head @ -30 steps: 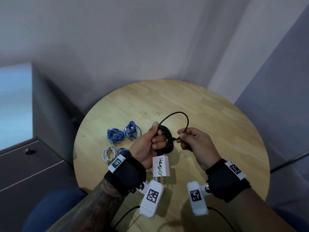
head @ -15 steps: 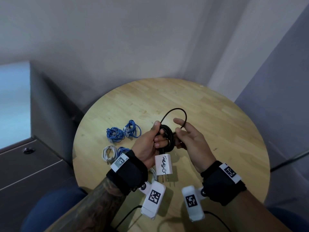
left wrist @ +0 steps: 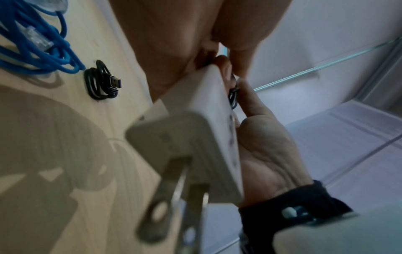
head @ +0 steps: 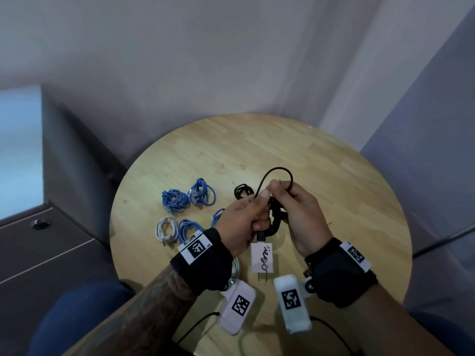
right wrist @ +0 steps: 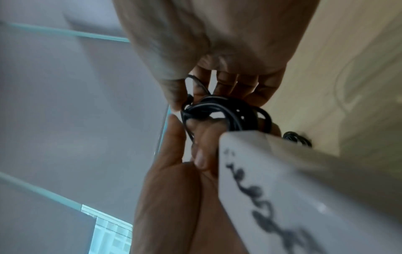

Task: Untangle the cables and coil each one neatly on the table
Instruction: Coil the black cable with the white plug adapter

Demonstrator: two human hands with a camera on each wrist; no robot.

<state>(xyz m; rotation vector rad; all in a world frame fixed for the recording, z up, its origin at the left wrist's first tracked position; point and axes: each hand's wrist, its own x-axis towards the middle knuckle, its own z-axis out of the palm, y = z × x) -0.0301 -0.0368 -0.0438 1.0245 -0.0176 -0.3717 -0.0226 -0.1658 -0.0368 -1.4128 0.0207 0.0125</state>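
Note:
Above the round wooden table (head: 334, 201), my left hand (head: 241, 217) grips a coiled black cable (head: 275, 219). The coil (right wrist: 226, 113) shows as several tight turns in the right wrist view. A white charger plug (head: 262, 258) hangs from it, prongs down, and fills the left wrist view too (left wrist: 195, 137). My right hand (head: 300, 214) is pressed against the coil and pinches the cable's loose end, which arcs up in a small loop (head: 279, 172). A second black coil (head: 243, 191) with a USB plug (left wrist: 115, 82) lies on the table behind my left hand.
Several blue coiled cables (head: 174, 200) and a white coil (head: 167, 228) lie on the table's left part. Another pale cable (head: 235, 268) lies under my left wrist. A grey cabinet (head: 51, 240) stands left of the table, and walls close behind.
My right hand moved left from holding the cable end apart to pressing against the coil. The free loop above the coil has shrunk.

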